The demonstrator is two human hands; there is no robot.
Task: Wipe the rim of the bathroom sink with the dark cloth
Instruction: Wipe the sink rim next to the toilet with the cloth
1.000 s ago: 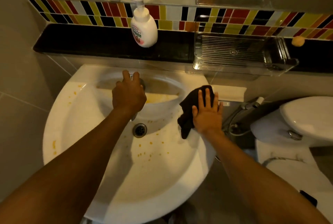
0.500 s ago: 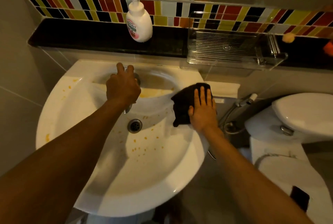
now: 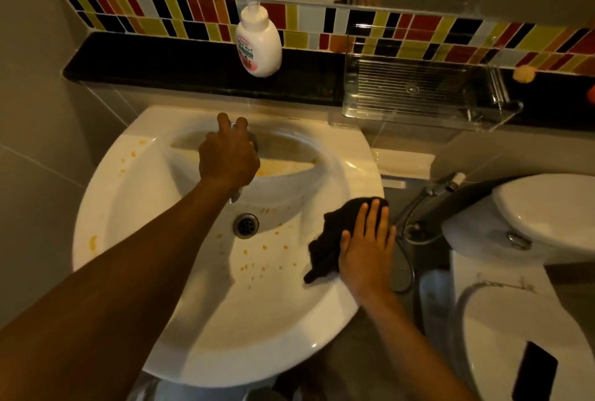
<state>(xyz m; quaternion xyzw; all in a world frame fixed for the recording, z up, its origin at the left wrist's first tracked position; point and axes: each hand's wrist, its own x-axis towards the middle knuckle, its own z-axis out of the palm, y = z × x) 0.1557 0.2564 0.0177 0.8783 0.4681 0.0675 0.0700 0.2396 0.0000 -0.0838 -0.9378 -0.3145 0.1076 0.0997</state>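
Observation:
The white sink (image 3: 135, 207) fills the middle of the view, with yellow-orange spots on its left rim and in the bowl around the drain (image 3: 246, 225). My right hand (image 3: 367, 249) lies flat, fingers spread, pressing the dark cloth (image 3: 331, 239) onto the sink's right rim. The cloth bunches out to the left of my palm. My left hand (image 3: 227, 155) is curled over the faucet at the back of the bowl and hides most of it.
A white soap pump bottle (image 3: 258, 43) stands on the black ledge (image 3: 161, 68) behind the sink. A clear plastic rack (image 3: 425, 94) sits on the ledge to the right. A toilet (image 3: 521, 226) and a hose sprayer (image 3: 450, 181) stand close to the sink's right side.
My right hand has slid the dark cloth along the right rim toward me, from near the back corner to the middle of that side. My left hand stays on the faucet.

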